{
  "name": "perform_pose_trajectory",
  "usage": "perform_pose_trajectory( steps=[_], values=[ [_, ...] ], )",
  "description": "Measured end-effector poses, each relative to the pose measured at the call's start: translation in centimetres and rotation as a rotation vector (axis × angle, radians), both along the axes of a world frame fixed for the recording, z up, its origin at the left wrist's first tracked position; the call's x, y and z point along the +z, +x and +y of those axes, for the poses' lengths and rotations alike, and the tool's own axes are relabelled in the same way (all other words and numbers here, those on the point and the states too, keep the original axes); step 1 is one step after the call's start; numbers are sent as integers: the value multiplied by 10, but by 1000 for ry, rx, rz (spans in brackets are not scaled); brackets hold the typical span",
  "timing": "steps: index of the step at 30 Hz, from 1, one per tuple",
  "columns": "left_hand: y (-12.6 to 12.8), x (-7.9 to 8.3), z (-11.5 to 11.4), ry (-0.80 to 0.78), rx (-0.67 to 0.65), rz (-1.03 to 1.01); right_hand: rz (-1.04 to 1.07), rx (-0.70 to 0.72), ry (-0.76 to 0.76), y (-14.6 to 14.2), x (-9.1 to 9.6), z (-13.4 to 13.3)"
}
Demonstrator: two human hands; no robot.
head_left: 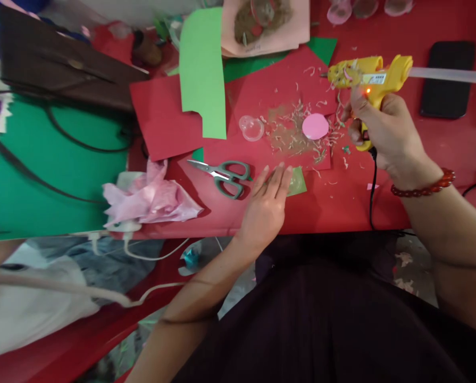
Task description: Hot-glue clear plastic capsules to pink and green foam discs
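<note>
My right hand (385, 133) is wrapped round the grip of a yellow glue gun (367, 77), held above the red table with its nozzle pointing left and a glue stick jutting out behind. Below the nozzle lies a pink paper disc (315, 126) on a red sheet (277, 101) strewn with shreds and brown crumbs. My left hand (266, 205) rests flat with fingers stretched out, touching a small green paper piece (297, 182). Grey-handled scissors (225, 174) lie just left of that hand. A clear plastic cup (251, 128) sits left of the crumbs.
A green paper strip (202, 69) and another red sheet (164, 119) lie at the back left. Crumpled pink tissue (150, 199) sits near the table edge. A black phone (447, 80) lies far right. A brown bag (58, 64), cables and a peach sheet with brown filling (264, 24) stand behind.
</note>
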State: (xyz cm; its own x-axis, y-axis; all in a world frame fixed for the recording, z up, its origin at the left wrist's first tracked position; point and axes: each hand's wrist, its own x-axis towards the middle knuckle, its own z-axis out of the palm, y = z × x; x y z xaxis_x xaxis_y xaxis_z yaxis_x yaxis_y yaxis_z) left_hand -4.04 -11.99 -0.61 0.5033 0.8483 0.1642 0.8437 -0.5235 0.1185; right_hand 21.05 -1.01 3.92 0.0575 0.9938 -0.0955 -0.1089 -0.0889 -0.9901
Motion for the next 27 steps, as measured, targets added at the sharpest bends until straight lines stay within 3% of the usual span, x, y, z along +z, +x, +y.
perform_pose_trajectory(
  steps=[6,10,14,20,27],
  values=[
    [2,-2,2,-1,-7,-2,-855,-233,184,44,-27,31],
    [2,-6,5,19,-17,-20,-1186,-151,134,60,-49,40],
    [2,-9,8,42,-25,-51,-1290,-114,100,64,-56,43],
    [3,-14,12,77,-29,-65,-1320,-72,34,64,-45,45],
    [4,-16,16,127,-24,-37,-1273,-62,86,64,-38,39]
  ],
)
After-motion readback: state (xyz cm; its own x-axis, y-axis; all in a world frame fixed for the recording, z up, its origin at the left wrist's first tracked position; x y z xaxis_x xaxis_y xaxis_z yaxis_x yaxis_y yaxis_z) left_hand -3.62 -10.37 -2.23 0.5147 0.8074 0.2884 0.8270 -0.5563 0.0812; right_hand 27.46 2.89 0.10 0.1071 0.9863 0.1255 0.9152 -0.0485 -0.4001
